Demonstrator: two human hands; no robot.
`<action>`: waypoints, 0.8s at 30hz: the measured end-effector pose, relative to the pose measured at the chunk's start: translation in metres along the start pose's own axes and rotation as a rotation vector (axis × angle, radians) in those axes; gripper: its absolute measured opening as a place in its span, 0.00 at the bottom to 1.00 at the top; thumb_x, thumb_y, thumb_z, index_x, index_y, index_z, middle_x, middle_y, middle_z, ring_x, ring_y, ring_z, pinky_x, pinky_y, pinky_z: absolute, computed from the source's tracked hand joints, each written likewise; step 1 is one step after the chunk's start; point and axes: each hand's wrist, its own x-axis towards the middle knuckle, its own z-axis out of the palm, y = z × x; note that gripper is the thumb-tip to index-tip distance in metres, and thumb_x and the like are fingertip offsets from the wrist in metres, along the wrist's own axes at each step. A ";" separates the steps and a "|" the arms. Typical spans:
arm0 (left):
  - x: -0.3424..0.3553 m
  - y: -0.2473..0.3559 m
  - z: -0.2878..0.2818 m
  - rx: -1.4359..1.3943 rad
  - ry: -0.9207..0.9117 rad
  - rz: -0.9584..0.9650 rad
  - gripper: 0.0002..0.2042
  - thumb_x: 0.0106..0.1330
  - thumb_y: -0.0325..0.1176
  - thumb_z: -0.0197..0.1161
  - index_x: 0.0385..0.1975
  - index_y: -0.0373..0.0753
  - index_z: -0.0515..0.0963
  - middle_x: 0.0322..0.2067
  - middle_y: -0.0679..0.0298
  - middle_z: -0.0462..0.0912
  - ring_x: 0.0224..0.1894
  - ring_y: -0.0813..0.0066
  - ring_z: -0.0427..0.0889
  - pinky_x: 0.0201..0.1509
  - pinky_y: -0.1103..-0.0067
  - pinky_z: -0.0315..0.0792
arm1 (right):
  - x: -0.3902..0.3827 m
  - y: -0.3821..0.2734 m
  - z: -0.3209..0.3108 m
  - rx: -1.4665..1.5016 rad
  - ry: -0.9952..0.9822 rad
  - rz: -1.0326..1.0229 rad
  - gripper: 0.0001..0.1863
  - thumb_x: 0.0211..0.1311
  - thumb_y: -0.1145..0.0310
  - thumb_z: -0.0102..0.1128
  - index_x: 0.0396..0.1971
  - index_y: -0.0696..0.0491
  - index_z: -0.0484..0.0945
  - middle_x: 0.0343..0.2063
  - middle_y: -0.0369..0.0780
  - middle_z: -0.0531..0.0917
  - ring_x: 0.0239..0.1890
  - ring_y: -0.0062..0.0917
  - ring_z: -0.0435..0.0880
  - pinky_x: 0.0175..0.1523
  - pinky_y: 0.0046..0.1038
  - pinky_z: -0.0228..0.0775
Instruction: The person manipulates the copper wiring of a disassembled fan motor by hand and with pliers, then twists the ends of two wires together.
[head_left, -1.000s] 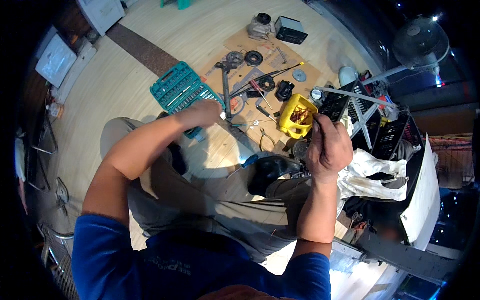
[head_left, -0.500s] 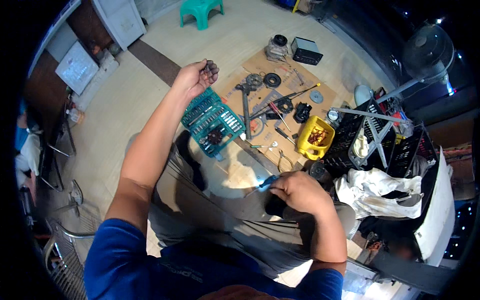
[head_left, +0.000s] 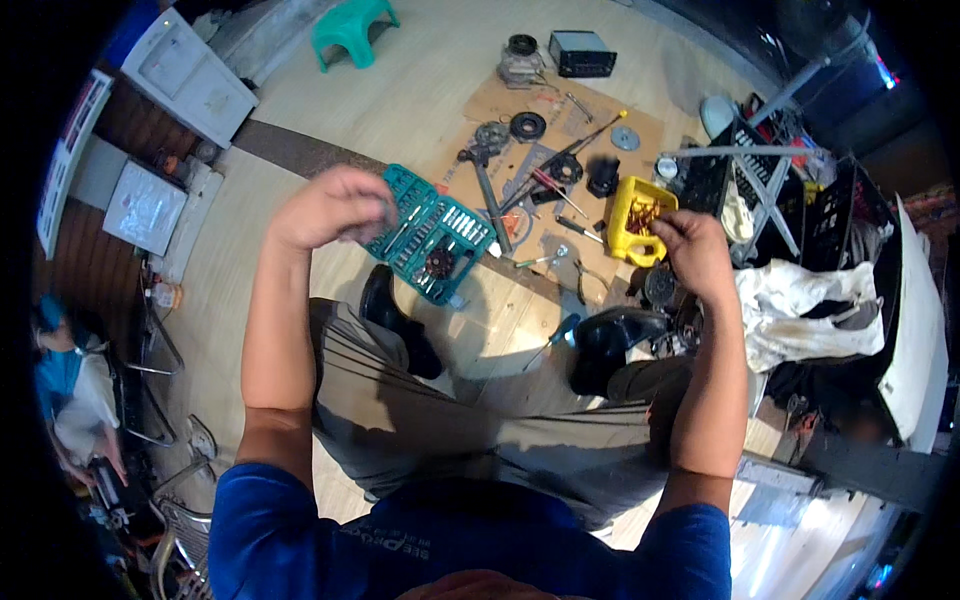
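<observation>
I can't tell whether my curled left hand (head_left: pixel 332 210) or right hand (head_left: pixel 702 256) holds anything; a right-hand bump could tip the cut-open yellow jug (head_left: pixel 622 222).

I saw the floor (head_left: pixel 430 110) bright toward twelve o'clock, soft shadows (head_left: pixel 485 345) near centre, a bluish light (head_left: pixel 886 72) glowing at two, the left grip (head_left: pixel 340 207) blurred at ten, edges bending into black.

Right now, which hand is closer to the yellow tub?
Right. The right hand is by the right edge of the yellow tub, maybe touching. The left hand is well left of it, near the green toolbox.
</observation>
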 end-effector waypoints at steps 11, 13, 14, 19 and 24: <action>0.052 -0.047 0.049 0.973 0.451 -0.007 0.09 0.62 0.31 0.56 0.30 0.33 0.80 0.25 0.49 0.80 0.32 0.54 0.81 0.39 0.66 0.73 | -0.004 -0.051 -0.006 0.117 0.017 -0.066 0.09 0.56 0.69 0.61 0.31 0.60 0.80 0.24 0.50 0.80 0.27 0.41 0.81 0.34 0.31 0.71; 0.054 -0.030 0.055 0.434 0.594 -0.097 0.12 0.68 0.31 0.50 0.34 0.28 0.77 0.27 0.53 0.83 0.32 0.64 0.83 0.36 0.72 0.75 | -0.010 -0.059 -0.005 0.167 0.006 -0.081 0.09 0.58 0.69 0.61 0.31 0.60 0.80 0.21 0.47 0.80 0.23 0.32 0.79 0.32 0.29 0.69; 0.057 -0.034 0.050 0.435 0.602 -0.091 0.12 0.68 0.31 0.50 0.34 0.28 0.77 0.27 0.53 0.83 0.32 0.64 0.83 0.36 0.72 0.75 | -0.014 -0.065 -0.005 0.191 -0.015 -0.062 0.09 0.58 0.69 0.61 0.32 0.60 0.80 0.20 0.46 0.79 0.22 0.29 0.78 0.32 0.27 0.69; 0.071 -0.030 0.037 -0.486 0.632 0.070 0.13 0.73 0.32 0.44 0.46 0.27 0.69 0.37 0.49 0.80 0.35 0.63 0.82 0.38 0.74 0.77 | -0.029 -0.075 0.009 0.434 -0.181 -0.029 0.09 0.61 0.68 0.59 0.33 0.60 0.80 0.20 0.41 0.80 0.24 0.18 0.75 0.34 0.24 0.69; 0.082 -0.035 0.023 -0.947 0.648 0.323 0.14 0.73 0.33 0.44 0.48 0.28 0.69 0.43 0.49 0.78 0.48 0.59 0.78 0.50 0.66 0.74 | -0.037 -0.083 0.065 0.544 -0.492 0.064 0.09 0.62 0.70 0.59 0.36 0.60 0.81 0.25 0.32 0.81 0.29 0.12 0.73 0.36 0.19 0.68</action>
